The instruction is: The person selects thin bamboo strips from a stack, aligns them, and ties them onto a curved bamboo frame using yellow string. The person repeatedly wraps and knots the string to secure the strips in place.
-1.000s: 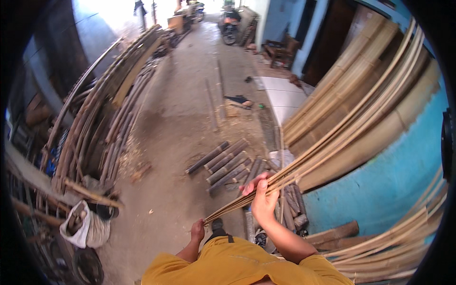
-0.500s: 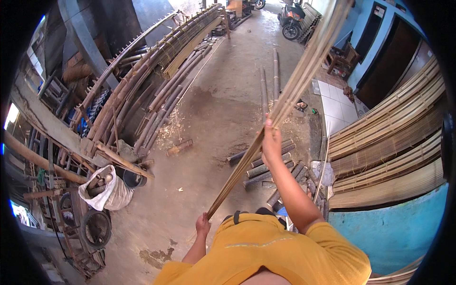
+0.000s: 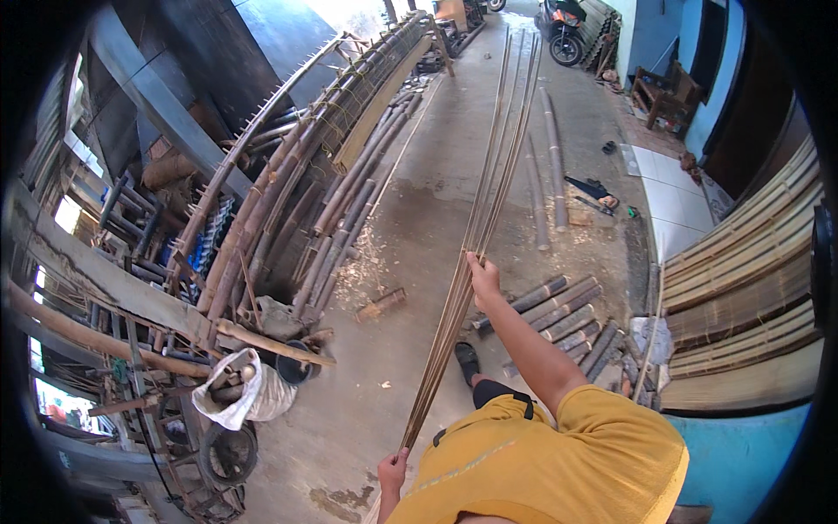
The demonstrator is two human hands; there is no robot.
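Observation:
A bundle of long, thin bamboo strips (image 3: 455, 319) slants up and away in front of me, its far ends fanned apart over the floor. My left hand (image 3: 393, 470) is closed round the near end, close to my body. Farther up, my right hand (image 3: 484, 281) grips the strips from the right side, thumb along them. Beneath my right forearm lie several short cut bamboo poles (image 3: 559, 307) on the concrete. One of my feet, in a dark sandal (image 3: 466, 357), shows beside the bundle.
At left, long bamboo poles (image 3: 262, 188) lean on a rack. A white sack (image 3: 269, 397) of bamboo pieces stands beside a dark bucket (image 3: 295, 362) and a wheel (image 3: 229, 453). Rolled bamboo blinds (image 3: 733, 288) line the right wall. A machete-like blade (image 3: 592, 187) and longer poles (image 3: 555, 166) lie ahead.
The strips have swung from pointing up right to a steeper, lower slant, with their far ends now in view. My view has turned left, and a foot has come into sight.

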